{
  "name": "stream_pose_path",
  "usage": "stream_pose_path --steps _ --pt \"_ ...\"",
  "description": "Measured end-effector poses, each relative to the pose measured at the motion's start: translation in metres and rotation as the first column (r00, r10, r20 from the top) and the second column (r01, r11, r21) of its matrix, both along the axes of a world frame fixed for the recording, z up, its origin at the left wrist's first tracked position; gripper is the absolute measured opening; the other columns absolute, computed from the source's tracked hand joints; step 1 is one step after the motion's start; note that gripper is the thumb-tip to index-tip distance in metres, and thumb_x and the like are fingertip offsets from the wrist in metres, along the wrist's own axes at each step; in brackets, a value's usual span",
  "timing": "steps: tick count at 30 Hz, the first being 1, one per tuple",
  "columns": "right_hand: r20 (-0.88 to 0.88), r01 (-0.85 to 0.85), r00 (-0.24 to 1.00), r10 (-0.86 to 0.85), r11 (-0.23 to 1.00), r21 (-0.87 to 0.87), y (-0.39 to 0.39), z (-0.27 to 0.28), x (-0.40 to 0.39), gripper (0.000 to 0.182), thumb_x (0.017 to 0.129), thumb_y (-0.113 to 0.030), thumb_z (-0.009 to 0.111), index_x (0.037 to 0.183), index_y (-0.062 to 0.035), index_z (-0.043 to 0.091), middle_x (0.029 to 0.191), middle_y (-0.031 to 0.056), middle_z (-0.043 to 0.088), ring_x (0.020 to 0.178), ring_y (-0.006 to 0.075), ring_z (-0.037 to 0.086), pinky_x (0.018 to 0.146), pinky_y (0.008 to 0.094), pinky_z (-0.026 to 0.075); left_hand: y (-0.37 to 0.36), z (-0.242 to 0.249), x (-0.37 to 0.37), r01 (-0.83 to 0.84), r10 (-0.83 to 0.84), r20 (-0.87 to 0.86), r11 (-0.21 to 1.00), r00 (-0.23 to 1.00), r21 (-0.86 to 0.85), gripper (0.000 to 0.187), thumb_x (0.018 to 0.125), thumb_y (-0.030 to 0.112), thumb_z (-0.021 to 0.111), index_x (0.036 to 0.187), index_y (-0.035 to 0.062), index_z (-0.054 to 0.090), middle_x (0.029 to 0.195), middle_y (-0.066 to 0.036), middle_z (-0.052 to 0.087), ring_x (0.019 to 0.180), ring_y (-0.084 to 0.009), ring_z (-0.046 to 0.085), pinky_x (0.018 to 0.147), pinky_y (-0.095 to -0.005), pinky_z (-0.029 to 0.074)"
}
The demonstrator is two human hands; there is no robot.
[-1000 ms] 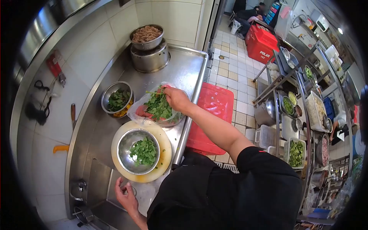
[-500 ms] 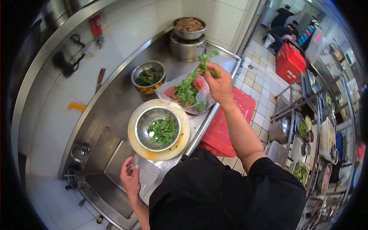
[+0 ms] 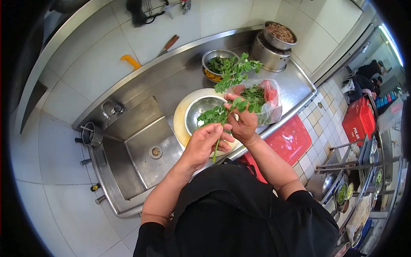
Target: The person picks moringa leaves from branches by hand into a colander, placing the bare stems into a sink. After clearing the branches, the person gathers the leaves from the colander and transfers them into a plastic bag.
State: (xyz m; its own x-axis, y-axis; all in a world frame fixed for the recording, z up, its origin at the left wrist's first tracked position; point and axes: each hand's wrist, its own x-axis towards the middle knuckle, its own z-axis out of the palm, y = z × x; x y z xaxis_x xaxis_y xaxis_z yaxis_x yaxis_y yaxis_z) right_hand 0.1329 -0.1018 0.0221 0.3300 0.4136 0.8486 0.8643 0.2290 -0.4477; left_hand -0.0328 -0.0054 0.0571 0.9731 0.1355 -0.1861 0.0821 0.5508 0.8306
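Note:
A long green herb sprig (image 3: 234, 79) stretches between my two hands over the front of the colander. My left hand (image 3: 204, 143) pinches its stem, and the stem's cut end pokes out below the fingers. Higher up, my right hand (image 3: 245, 124) has its fingers closed on the leafy part. Picked leaves lie in the metal colander (image 3: 191, 112), partly hidden behind my hands. Under the colander is a round, pale cutting board (image 3: 180, 118). Beyond my right hand, a clear plastic bag (image 3: 274, 112) with red patches holds more of the herb.
A steel bowl (image 3: 205, 61) of greens and yellow pieces stands behind the board. Further right, a bowl of brown food (image 3: 280, 36) rests on a steel pot (image 3: 267, 55). The sink (image 3: 145, 158) lies left, a red lid (image 3: 291, 137) right. People (image 3: 370, 75) are in the background.
My right hand has come back from above the bag with the sprig. My left hand has risen from beside the sink and gripped its stem. The view has turned and shifted.

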Motion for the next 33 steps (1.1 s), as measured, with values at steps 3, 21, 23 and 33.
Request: stream_pose_path --steps 3,21,23,33 --pt "-0.076 -0.041 0.996 0.039 0.999 -0.027 0.002 0.002 -0.012 0.026 0.085 0.005 0.069 0.110 0.0002 0.070 0.127 0.0206 0.065 0.114 0.0320 0.066 0.093 0.0367 0.054 0.002 -0.014 0.000 -0.180 0.180 -0.009 0.984 0.984 0.003 0.032 0.103 0.024 0.060 0.123 -0.0009 0.060 0.093 -0.006 0.067 0.075 -0.0129 0.065 0.071 -0.0268 0.054" --pt "-0.363 -0.197 0.925 0.113 0.959 -0.204 0.005 0.007 0.002 0.043 0.086 -0.027 0.076 0.117 0.0010 0.065 0.100 0.0117 0.070 0.101 0.0247 0.065 0.095 0.0350 0.049 0.042 -0.042 -0.042 -0.504 0.545 0.073 0.706 0.835 0.497 0.027 0.096 0.020 0.069 0.112 -0.0020 0.071 0.081 -0.002 0.064 0.069 -0.0074 0.052 0.062 -0.0235 0.040" --pt "-0.394 -0.354 0.893 0.220 0.882 -0.311 0.012 0.027 -0.002 0.045 0.087 -0.028 0.077 0.118 0.0018 0.064 0.100 0.0110 0.070 0.098 0.0228 0.066 0.091 0.0340 0.050 0.038 -0.044 -0.041 -0.486 0.528 0.069 0.714 0.847 0.505 0.026 0.096 0.020 0.069 0.110 -0.0021 0.071 0.080 -0.002 0.063 0.069 -0.0073 0.051 0.062 -0.0234 0.040" --pt "-0.931 -0.816 0.302 0.206 0.561 -0.141 0.019 0.010 -0.020 0.024 0.097 -0.018 0.069 0.110 0.0017 0.063 0.091 0.0046 0.067 0.077 0.0106 0.067 0.070 0.0251 0.056 0.024 -0.048 -0.046 -0.445 0.496 0.058 0.714 0.866 0.541 0.022 0.096 0.018 0.067 0.105 -0.0020 0.071 0.081 -0.003 0.066 0.070 -0.0062 0.055 0.063 -0.0224 0.044"
